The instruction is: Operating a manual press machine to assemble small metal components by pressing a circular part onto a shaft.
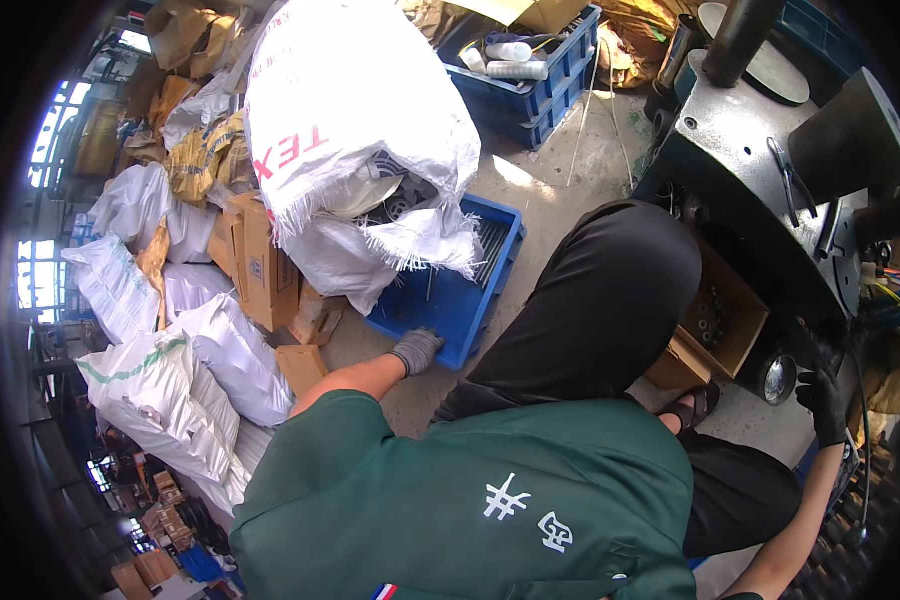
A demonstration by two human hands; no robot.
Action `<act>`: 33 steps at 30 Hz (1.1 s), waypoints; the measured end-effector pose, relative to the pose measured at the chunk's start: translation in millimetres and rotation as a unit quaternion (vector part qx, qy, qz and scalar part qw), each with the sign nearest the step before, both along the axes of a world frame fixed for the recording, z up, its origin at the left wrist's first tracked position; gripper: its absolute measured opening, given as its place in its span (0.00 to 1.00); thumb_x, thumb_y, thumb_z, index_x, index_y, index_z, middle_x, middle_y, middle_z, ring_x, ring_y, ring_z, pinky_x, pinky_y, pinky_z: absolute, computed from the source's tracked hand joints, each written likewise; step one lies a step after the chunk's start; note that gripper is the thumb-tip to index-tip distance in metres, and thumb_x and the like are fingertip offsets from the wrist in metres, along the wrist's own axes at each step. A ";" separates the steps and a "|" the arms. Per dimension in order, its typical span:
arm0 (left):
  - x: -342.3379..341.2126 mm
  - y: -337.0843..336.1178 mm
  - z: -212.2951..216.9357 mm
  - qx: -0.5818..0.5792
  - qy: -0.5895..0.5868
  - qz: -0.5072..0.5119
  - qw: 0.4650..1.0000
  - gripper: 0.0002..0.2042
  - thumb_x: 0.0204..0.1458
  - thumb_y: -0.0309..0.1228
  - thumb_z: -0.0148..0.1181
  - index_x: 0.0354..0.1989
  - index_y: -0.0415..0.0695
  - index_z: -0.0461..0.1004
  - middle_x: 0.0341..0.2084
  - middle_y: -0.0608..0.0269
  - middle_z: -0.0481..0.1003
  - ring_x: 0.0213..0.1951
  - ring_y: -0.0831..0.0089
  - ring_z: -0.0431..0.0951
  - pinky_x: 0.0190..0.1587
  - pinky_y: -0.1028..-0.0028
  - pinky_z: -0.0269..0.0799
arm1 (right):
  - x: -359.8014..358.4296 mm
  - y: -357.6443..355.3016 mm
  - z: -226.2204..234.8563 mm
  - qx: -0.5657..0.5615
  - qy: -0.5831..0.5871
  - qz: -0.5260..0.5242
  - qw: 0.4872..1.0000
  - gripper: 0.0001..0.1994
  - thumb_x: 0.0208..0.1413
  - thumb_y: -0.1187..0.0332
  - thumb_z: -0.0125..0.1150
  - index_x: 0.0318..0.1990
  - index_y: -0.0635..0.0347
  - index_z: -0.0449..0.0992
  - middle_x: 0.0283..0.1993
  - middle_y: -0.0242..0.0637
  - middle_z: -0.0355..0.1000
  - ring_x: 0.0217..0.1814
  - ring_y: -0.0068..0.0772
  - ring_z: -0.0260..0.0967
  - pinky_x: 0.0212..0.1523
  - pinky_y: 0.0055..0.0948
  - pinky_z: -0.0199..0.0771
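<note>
My left hand (416, 351), in a grey glove, grips the near rim of a blue plastic crate (457, 352). A big white woven sack (370, 110) leans over that crate, its frayed mouth towards me. Grey patterned parts (403, 196) show inside the sack's mouth. Thin metal rods (490, 245) lie along the crate's right side. Far to the right, my right hand (822, 400), in a dark glove, is beside the lower part of a dark metal machine (735, 135). Its fingers are dim there, and whatever they may touch cannot be made out.
Under the machine, a cardboard box (745, 325) contains small round parts. Stacked blue crates (560, 85) with white tubes stand at the back. White sacks (160, 400) and cardboard boxes (260, 260) are piled on the left. Pliers (790, 180) rest on the machine.
</note>
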State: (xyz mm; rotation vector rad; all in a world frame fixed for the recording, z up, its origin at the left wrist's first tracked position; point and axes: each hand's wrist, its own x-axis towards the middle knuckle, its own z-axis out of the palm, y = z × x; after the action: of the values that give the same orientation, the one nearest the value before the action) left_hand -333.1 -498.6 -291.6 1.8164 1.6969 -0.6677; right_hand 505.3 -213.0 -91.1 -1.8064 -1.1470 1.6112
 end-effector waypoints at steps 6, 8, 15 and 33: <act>-39.9 13.7 -46.1 -0.103 -0.047 0.127 0.985 0.16 0.49 0.31 0.59 0.47 0.47 0.82 0.41 0.44 0.81 0.46 0.48 0.82 0.52 0.56 0.76 | 13.2 -9.2 -4.3 -0.042 -0.029 -0.031 0.998 0.24 0.67 0.51 0.56 0.64 0.52 0.69 0.42 0.35 0.75 0.33 0.24 0.71 0.34 0.24 0.73; -51.8 37.3 -68.9 -0.060 -0.014 0.258 0.964 0.18 0.51 0.35 0.58 0.50 0.44 0.81 0.46 0.43 0.81 0.50 0.47 0.81 0.55 0.55 0.76 | 14.3 -9.4 -2.5 -0.040 -0.008 -0.031 0.999 0.24 0.67 0.51 0.56 0.64 0.52 0.69 0.42 0.34 0.75 0.33 0.24 0.71 0.34 0.24 0.72; -73.7 105.3 -116.7 0.198 0.013 0.375 0.906 0.22 0.57 0.41 0.55 0.58 0.44 0.76 0.56 0.45 0.76 0.59 0.51 0.75 0.63 0.57 0.69 | 10.2 -11.0 4.5 -0.073 -0.024 -0.049 0.996 0.25 0.64 0.52 0.62 0.63 0.52 0.70 0.43 0.37 0.76 0.32 0.27 0.72 0.33 0.26 0.73; -72.2 188.6 -142.7 0.243 0.031 0.345 0.906 0.19 0.60 0.42 0.52 0.54 0.44 0.75 0.50 0.50 0.76 0.53 0.55 0.76 0.58 0.58 0.70 | -36.4 8.2 15.2 -0.128 -0.155 -0.036 0.979 0.23 0.64 0.55 0.59 0.63 0.55 0.70 0.43 0.39 0.79 0.33 0.32 0.78 0.32 0.30 0.79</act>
State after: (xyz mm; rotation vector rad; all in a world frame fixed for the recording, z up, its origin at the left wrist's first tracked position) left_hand -405.2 -310.0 -434.3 1.3041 2.5098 0.0108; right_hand 468.9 -204.8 -75.9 -2.3027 -1.0210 1.5280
